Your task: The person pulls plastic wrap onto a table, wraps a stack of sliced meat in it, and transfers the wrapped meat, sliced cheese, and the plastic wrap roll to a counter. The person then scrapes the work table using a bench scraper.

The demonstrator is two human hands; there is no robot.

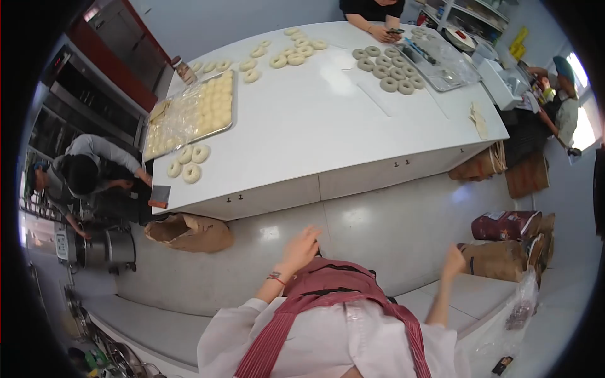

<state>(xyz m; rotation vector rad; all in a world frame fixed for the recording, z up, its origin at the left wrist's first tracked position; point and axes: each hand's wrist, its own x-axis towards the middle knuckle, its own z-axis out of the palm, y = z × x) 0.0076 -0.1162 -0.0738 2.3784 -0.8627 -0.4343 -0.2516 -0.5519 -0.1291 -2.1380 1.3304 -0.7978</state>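
Observation:
My left hand (304,247) hangs in front of the maroon apron (334,277), above the floor. Its fingers are loosely bent and a little apart, with nothing visible in them. A red band circles that wrist. Out to the side, my right hand (453,261) is closed with no object showing in it, though its fingers are small and partly hidden. It appears near a brown paper sack (495,260) in the view. Neither hand touches the white table (283,145) ahead.
On the table are a tray of dough pieces (214,107), pale dough rings (191,173), greyish dough rings (389,83), a metal tray (463,79) and a scraper (160,196). People work at left and right; another holds a phone (395,31). An open paper sack (201,233) stands below.

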